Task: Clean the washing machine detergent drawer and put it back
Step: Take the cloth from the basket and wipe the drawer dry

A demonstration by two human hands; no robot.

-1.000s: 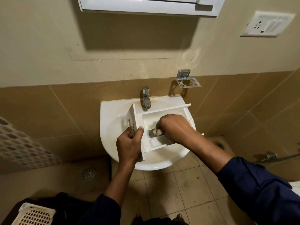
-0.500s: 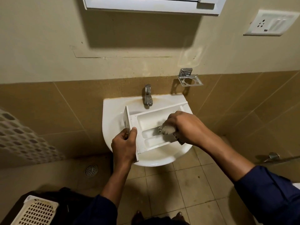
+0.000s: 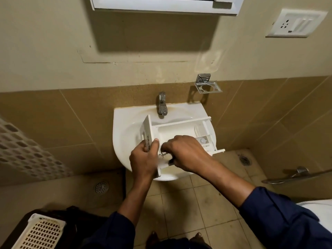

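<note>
Frame centre: left hand clamped on detergent drawer front panel over sink; right hand inside drawer, fingers curled round small wiry scrubber.

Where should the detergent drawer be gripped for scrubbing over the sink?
By its front panel, from the left, as the left hand does: that flat upright slab offers a pinchable edge and leaves the open compartments free for the right hand's scrubber.

The white plastic detergent drawer lies open side up across the sink, its lettered front panel on edge at the left, gripped by the left hand, the right hand holding a mostly hidden brush in its near compartment.
</note>
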